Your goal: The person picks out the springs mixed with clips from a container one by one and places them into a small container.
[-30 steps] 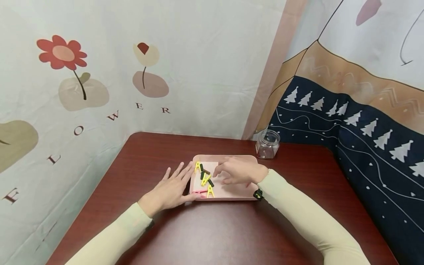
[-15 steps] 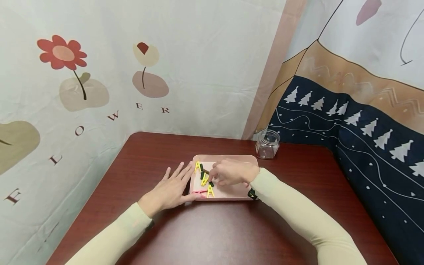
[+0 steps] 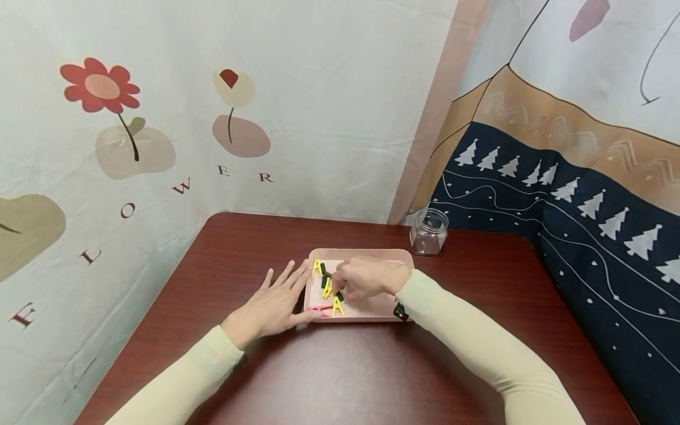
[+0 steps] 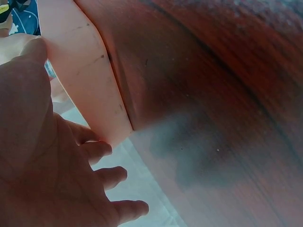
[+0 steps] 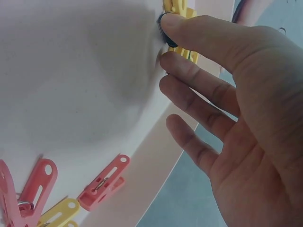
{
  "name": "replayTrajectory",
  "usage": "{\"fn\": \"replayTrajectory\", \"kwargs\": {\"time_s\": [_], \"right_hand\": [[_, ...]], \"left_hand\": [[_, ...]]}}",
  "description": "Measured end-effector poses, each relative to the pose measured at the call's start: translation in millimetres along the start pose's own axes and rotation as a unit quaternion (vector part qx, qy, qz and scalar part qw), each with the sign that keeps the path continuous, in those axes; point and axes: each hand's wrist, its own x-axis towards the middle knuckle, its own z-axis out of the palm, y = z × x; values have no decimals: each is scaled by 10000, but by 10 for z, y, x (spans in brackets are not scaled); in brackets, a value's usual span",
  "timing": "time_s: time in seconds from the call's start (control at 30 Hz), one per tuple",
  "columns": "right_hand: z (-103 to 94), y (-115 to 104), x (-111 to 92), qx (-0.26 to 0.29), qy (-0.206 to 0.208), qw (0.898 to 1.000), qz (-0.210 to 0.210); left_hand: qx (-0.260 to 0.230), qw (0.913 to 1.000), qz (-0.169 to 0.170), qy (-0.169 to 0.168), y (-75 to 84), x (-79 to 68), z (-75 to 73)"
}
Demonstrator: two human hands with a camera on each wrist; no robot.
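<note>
My left hand (image 3: 273, 310) lies with fingers spread at the left side of a pink tray (image 3: 366, 319); its thumb is at the near left corner. In the left wrist view the left hand (image 4: 52, 156) touches the tray's outer wall (image 4: 80, 52). My right hand (image 3: 366, 277) reaches into the tray. Its thumb presses a small dark ridged piece (image 5: 166, 34); the index finger is hidden behind, and the other fingers stay apart. Yellow clothespins (image 3: 337, 307), pink clothespins (image 5: 104, 182) and dark green pieces (image 3: 323, 281) lie at the tray's left.
A clear glass or plastic jar (image 3: 428, 233) stands behind the tray's right corner. The dark red wooden table (image 3: 340, 366) meets a white printed cloth (image 3: 329, 118) at the back and a navy one (image 3: 494, 195) at the right.
My right hand has moved left and slightly down inside the tray, closing in on the small pieces. The left hand keeps its place.
</note>
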Motion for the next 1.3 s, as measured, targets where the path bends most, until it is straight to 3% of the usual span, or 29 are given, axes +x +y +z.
{"fn": "replayTrajectory", "kwargs": {"time_s": [0.7, 1.3], "right_hand": [[30, -26, 44, 61, 43, 9994, 327], [-11, -17, -37, -302, 94, 9980, 551]], "left_hand": [[-77, 9999, -49, -67, 8, -14, 2], [19, 10000, -24, -11, 32, 6, -16]]}}
